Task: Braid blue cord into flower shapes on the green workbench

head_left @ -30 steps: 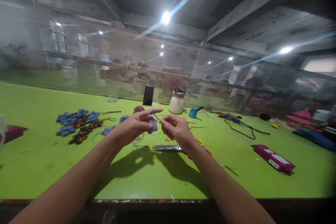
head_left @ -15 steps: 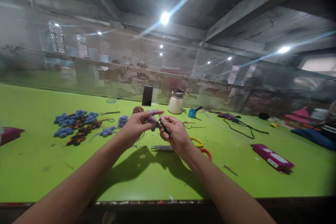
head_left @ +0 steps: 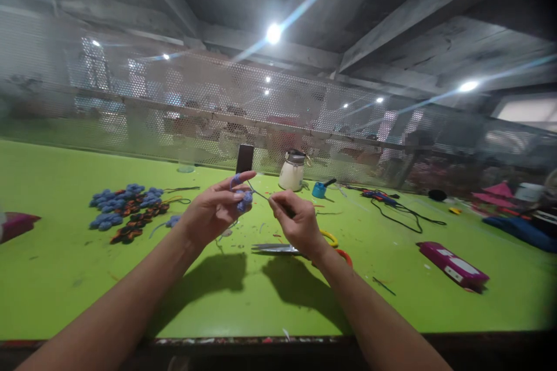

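Observation:
My left hand [head_left: 215, 204] pinches a small blue crochet piece [head_left: 244, 202] between thumb and fingers, with blue yarn [head_left: 236, 179] looped round its raised index finger. My right hand [head_left: 298, 217] is closed on a crochet hook [head_left: 261, 194]; its thin shaft points left to the piece, and the handle is mostly hidden in the palm. Scissors [head_left: 276, 248] with yellow and orange handles lie on the table under my right hand. Left of my left hand lie blue crochet flowers [head_left: 107, 221] and dark orange-and-black ones [head_left: 127, 234].
On the green table [head_left: 209, 307] a phone [head_left: 245, 158] leans upright near a mesh screen. Nearby stand a white jug [head_left: 292, 173] and a blue pot [head_left: 319, 189]. A magenta box [head_left: 452, 264] and a corded tool [head_left: 380, 197] lie to the right.
My hands came close together at the piece, then moved apart. My left hand has shifted left and turned more palm-up; the hook's shaft now shows between them.

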